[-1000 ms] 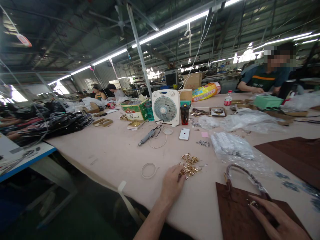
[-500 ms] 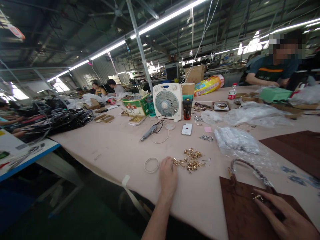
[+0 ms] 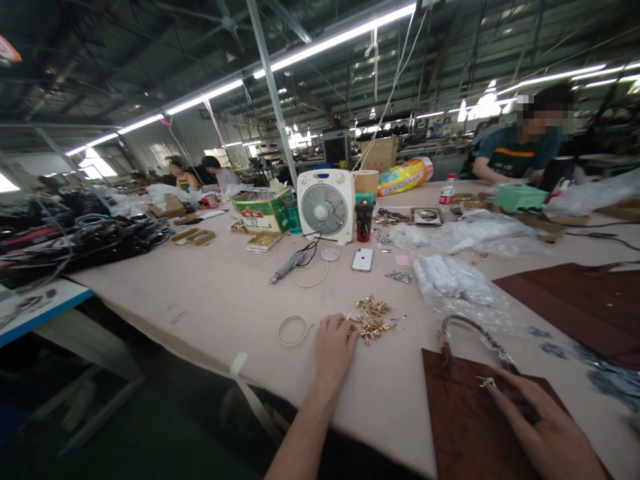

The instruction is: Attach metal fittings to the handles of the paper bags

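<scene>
- Gold-coloured metal fittings [image 3: 371,321], small and slim, lie in a loose pile on the counter [image 3: 225,300] in front of me, spread over a patch between my two hands.
- My left hand [image 3: 336,341] rests at the pile's left edge, fingers bent and fairly close together; I cannot tell whether anything is pinched under the fingertips.
- My right hand [image 3: 535,410] is narrowed over the brown handbag [image 3: 450,407], with a few small gold-toned pieces [image 3: 486,382] held at the thumb and fingertips.
- Each fitting should weigh next to nothing; I judge them rigid, smooth and inclined to roll or slip, hard to damage but easy to drop.
- I would take one by its shank between thumb and forefinger pads, picking from the loose rim of the pile, where fewer pieces tangle.
- The handbag lies flat near the counter's front edge, its braided-looking handle [image 3: 483,325] arching away from me. Its body looks like leather, probably bendable yet firm enough to keep its shape, and its surface could mark under a sharp metal end.
- To shift it, I would grip the handle's base or press a flat palm on the panel.
- Just beside my left hand sits a pale ring [image 3: 280,333], apart from the fittings.
</scene>
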A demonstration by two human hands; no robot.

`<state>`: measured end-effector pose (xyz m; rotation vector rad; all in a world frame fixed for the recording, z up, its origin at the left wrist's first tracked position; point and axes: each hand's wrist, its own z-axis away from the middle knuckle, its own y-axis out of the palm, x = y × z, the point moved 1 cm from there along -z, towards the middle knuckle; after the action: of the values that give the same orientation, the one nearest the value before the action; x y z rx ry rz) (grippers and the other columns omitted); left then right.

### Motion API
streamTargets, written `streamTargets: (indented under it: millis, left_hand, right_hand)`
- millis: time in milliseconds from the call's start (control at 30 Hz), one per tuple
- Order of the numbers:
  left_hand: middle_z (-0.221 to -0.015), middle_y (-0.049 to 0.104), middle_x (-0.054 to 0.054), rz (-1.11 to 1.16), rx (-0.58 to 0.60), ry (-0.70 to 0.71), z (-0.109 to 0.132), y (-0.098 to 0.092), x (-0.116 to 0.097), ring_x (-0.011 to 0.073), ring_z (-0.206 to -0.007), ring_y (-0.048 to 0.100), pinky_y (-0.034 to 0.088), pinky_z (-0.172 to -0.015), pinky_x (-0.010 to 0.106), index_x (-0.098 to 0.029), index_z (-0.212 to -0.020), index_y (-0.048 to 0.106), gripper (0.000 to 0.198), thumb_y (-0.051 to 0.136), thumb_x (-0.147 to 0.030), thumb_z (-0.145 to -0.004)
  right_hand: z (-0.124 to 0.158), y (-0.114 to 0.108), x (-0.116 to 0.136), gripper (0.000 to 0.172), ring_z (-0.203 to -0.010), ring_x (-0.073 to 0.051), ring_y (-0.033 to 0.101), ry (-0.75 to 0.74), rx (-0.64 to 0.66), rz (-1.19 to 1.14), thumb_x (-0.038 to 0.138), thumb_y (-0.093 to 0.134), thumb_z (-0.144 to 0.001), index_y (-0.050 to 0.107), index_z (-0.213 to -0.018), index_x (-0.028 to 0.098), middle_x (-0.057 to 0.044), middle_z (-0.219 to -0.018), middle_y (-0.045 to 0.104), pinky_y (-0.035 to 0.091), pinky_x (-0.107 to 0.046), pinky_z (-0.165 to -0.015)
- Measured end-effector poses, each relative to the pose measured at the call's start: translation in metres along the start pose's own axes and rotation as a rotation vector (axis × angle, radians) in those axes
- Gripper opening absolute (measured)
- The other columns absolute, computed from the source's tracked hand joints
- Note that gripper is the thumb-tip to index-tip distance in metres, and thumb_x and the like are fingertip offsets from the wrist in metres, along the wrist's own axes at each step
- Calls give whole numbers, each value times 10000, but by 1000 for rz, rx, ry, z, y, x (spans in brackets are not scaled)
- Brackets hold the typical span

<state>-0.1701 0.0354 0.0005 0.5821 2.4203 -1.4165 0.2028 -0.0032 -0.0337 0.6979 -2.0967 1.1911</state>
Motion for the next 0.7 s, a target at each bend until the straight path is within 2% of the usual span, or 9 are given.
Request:
streamTargets:
  millis: [67, 100, 167, 267, 367, 433, 500, 600, 700]
  left_hand:
    - [-1080, 715, 62, -14, 21, 63, -4, 0, 0, 275, -1090, 593, 481, -1012, 452, -264, -975, 720, 106, 616, -242, -975]
    - [-1064, 723, 65, -19, 26, 97, -6, 1, 1, 281, -1081, 600, 471, -1019, 458, -265, -964, 715, 133, 584, -255, -988]
    - [-1015, 729, 77, -26, 17, 116, -11, 6, 8, 301, -1028, 612, 471, -993, 473, -260, -935, 699, 192, 524, -301, -1001]
    - [-962, 725, 91, -9, -17, 104, -20, 18, 21, 320, -993, 618, 463, -984, 496, -245, -907, 666, 282, 442, -377, -1016]
    - [-1022, 716, 102, 83, -101, 67, -25, 21, 12, 320, -1046, 611, 436, -1035, 512, -225, -943, 650, 341, 414, -458, -1025]
    - [-1066, 704, 104, 206, -156, -13, -22, 20, -14, 313, -1073, 606, 438, -1041, 502, -217, -983, 648, 374, 414, -505, -1027]
    - [-1052, 700, 90, 421, -131, -117, -13, 23, -53, 287, -1041, 622, 476, -983, 452, -216, -1007, 645, 389, 421, -533, -1029]
    - [-836, 673, 40, 844, 90, -267, 7, 44, -119, 221, -799, 631, 512, -776, 342, -207, -924, 619, 437, 410, -574, -1038]
    - [-695, 606, -5, 1073, 231, -278, 24, 70, -171, 172, -684, 580, 474, -706, 280, -198, -841, 604, 464, 437, -582, -1039]
  right_hand:
    - [1, -7, 4, 591, -917, -274, 752, 140, 33, -97, 689, 669, -790, 768, -1150, 231, -75, -1108, 777, 588, -360, -809]
    - [2, -10, 7, 597, -915, -269, 741, 208, 21, -150, 675, 679, -801, 754, -1170, 213, -82, -1071, 778, 584, -358, -818]
    - [1, -16, 12, 603, -835, -236, 705, 288, -31, -305, 650, 671, -837, 726, -1200, 172, -86, -1018, 766, 575, -338, -757]
    - [-2, -19, 16, 584, -708, -186, 614, 310, -126, -456, 609, 679, -879, 699, -1213, 130, -21, -764, 680, 528, -299, -677]
    - [-3, -19, 17, 545, -679, -167, 571, 320, -155, -528, 597, 673, -907, 704, -1199, 138, -2, -725, 644, 489, -278, -639]
    - [-1, -19, 19, 515, -665, -161, 552, 306, -142, -550, 589, 664, -924, 709, -1184, 146, -6, -736, 647, 471, -275, -625]
    - [2, -20, 20, 467, -654, -159, 535, 262, -115, -553, 576, 650, -944, 722, -1139, 159, -4, -724, 637, 458, -277, -627]
    - [7, -19, 20, 398, -679, -166, 561, 182, -48, -548, 553, 639, -963, 746, -1062, 183, -10, -735, 645, 474, -289, -687]
    - [13, -19, 20, 351, -712, -167, 600, 145, 57, -551, 519, 651, -967, 754, -1102, 211, -34, -861, 709, 499, -292, -725]
